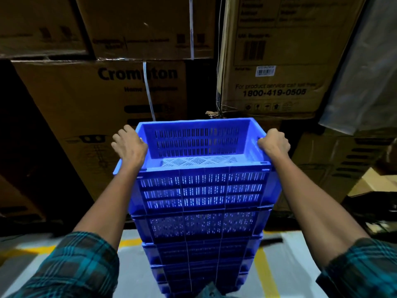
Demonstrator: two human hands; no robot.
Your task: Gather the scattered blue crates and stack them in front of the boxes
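Note:
A tall stack of several blue slotted crates (202, 250) stands straight ahead of me on the floor. The top blue crate (199, 190) sits on that stack, empty inside. My left hand (129, 145) is closed over its left rim and my right hand (274, 141) over its right rim. Whether the top crate rests fully on the one below or hangs slightly above it I cannot tell. Just behind the stack rise brown cardboard boxes (103, 100).
Large cardboard boxes (275, 61) are piled high across the back, with more low boxes (343, 160) at the right. A plastic-wrapped item (365, 72) leans at the far right. The grey floor (285, 274) carries yellow lines on both sides of the stack.

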